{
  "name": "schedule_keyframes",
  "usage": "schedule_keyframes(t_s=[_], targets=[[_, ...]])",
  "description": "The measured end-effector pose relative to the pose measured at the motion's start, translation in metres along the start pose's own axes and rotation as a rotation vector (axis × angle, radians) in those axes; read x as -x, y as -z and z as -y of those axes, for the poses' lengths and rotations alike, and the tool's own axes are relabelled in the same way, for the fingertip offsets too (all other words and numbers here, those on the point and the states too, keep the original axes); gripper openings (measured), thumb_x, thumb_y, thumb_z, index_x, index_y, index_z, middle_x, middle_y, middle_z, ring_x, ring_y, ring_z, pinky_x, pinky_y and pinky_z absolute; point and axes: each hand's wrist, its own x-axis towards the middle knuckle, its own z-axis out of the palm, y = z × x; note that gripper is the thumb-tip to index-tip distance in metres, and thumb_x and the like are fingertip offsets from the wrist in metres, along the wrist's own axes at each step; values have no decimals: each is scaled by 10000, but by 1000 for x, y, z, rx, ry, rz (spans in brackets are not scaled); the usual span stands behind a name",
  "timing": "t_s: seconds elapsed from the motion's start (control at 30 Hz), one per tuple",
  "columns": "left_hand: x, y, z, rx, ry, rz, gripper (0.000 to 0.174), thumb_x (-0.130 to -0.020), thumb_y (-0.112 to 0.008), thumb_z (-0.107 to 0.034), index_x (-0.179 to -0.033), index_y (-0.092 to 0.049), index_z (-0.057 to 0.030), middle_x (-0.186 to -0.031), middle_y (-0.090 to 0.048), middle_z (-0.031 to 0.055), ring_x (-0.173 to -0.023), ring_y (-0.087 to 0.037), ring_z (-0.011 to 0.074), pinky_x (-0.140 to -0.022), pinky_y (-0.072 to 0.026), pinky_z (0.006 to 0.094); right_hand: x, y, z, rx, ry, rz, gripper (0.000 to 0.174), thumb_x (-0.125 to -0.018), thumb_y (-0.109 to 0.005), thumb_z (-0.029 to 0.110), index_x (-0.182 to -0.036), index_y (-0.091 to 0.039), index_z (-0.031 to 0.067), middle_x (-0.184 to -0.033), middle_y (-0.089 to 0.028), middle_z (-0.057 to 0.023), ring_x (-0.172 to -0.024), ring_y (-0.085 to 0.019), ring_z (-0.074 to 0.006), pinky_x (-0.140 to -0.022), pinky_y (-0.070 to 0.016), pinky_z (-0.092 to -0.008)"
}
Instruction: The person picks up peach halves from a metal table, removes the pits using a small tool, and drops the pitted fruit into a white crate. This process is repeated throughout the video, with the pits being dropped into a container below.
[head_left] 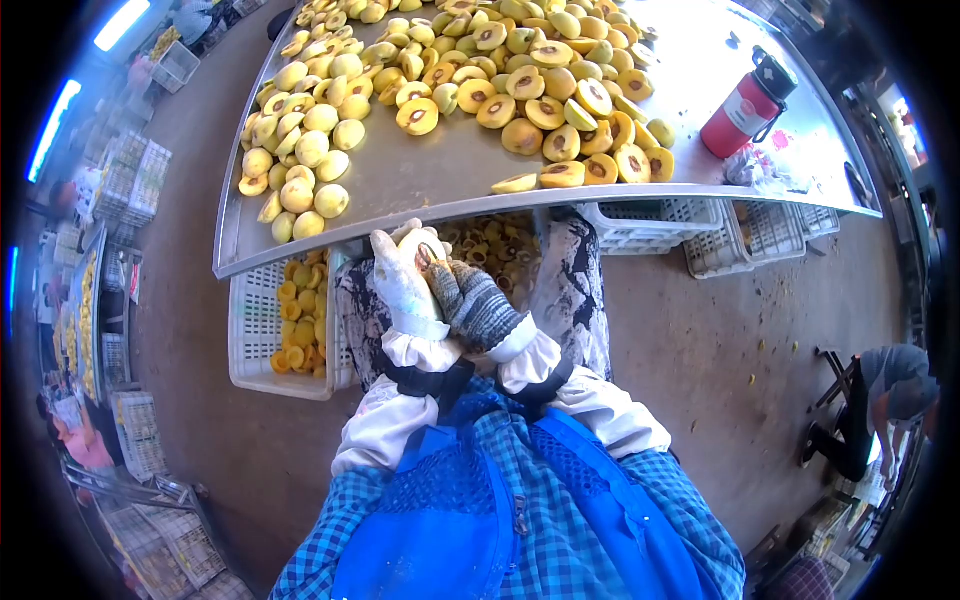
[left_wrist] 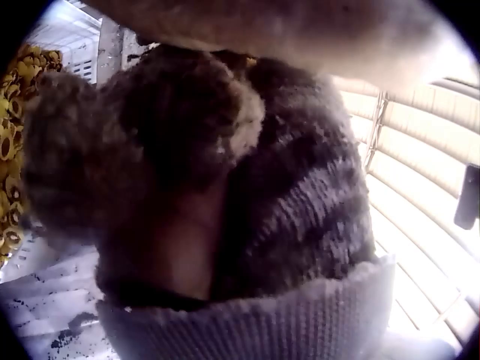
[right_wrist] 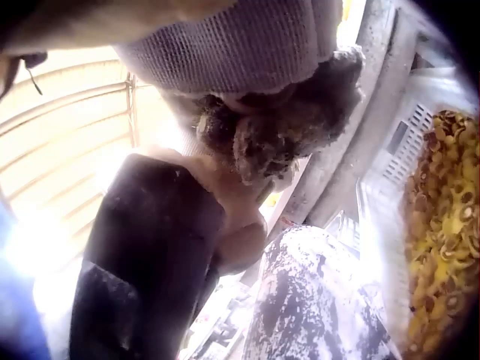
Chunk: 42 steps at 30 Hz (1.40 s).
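Note:
In the head view, my white-gloved left hand (head_left: pixel 405 285) holds a yellow peach half (head_left: pixel 432 241) over my lap, close below the table's near edge. My right hand (head_left: pixel 480 308), in a grey striped knit glove, is curled against the fruit's cut face. A small dark curved tool (head_left: pixel 427 257) shows at its fingertips; I cannot tell its exact kind. Both wrist views show the curled right glove (left_wrist: pixel 300 180) large and dark, with the peach half mostly hidden. Halved peaches (head_left: pixel 500 85), many with brown pits, cover much of the metal table (head_left: pixel 440 165).
A red bottle (head_left: pixel 742 110) stands on the table's right side beside a crumpled plastic bag (head_left: pixel 755 170). Below the table, a white crate (head_left: pixel 250 335) of pitted halves sits left of my legs. More white crates (head_left: pixel 660 220) stand right. Another person (head_left: pixel 885 400) bends over at far right.

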Motion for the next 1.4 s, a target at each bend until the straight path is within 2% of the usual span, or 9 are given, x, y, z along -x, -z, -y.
schedule_keyframes(t_s=[0.13,0.23,0.47,0.63,0.83,1.03,1.17,1.27,1.4], targets=[[2,0,3,10,-13,-22,535,-934,-353,-489,-996,-566,-3,-806,-599,139,-604,-582,220,-574,-506,303,2,-2,-5,212,251,-90,346,-923,-431,286,-1027,-549,-22,-826,-584,-268,-770,-571,-401,-638,-473,-443],[3,2,4,-11,-21,-12,535,-934,-351,-489,-992,-566,-3,-806,-599,144,-606,-582,223,-580,-506,306,2,2,0,51,-8,87,380,-928,-415,321,-1040,-550,-16,-808,-582,-265,-738,-573,-405,-630,-471,-453],[12,-5,4,-33,-14,-31,528,-933,-348,-491,-954,-576,-15,-766,-606,132,-573,-587,216,-534,-509,296,0,19,14,96,-186,274,297,-871,-427,108,-1114,-511,-43,-853,-558,-249,-706,-570,-377,-595,-471,-438],[16,-6,5,-26,13,-14,525,-929,-356,-498,-933,-580,-23,-743,-608,123,-537,-582,210,-513,-510,293,12,19,0,209,179,83,337,-943,-376,279,-1159,-511,58,-846,-581,-253,-644,-580,-387,-548,-470,-455],[11,2,4,-45,85,101,551,-928,-339,-502,-908,-582,-8,-764,-618,135,-576,-590,223,-546,-517,309,17,13,-17,149,237,91,307,-939,-390,237,-1179,-503,81,-831,-589,-238,-635,-580,-373,-518,-463,-445],[-6,13,11,-285,35,177,590,-926,-333,-507,-859,-606,12,-716,-632,136,-551,-592,206,-510,-516,295,18,26,2,-32,-106,308,231,-888,-429,95,-1043,-555,-21,-871,-568,-263,-726,-590,-380,-584,-494,-410],[-6,11,5,-202,181,269,582,-925,-353,-497,-846,-610,19,-720,-636,153,-578,-614,215,-529,-536,294,20,28,6,-720,-351,196,359,-959,-410,311,-1019,-574,-2,-678,-579,-118,-591,-536,-185,-561,-447,-322],[-17,17,5,-178,285,400,545,-937,-390,-436,-769,-630,23,-761,-652,151,-620,-629,198,-563,-534,281,29,11,-38,-634,-315,292,309,-962,-407,291,-1016,-590,48,-673,-558,-90,-572,-514,-183,-533,-438,-312],[-17,20,8,-427,113,492,552,-943,-379,-419,-751,-635,31,-747,-656,143,-624,-627,195,-604,-519,282,17,41,-34,-327,-330,563,268,-966,-390,245,-1015,-603,91,-681,-570,-86,-595,-545,-200,-525,-441,-307]])
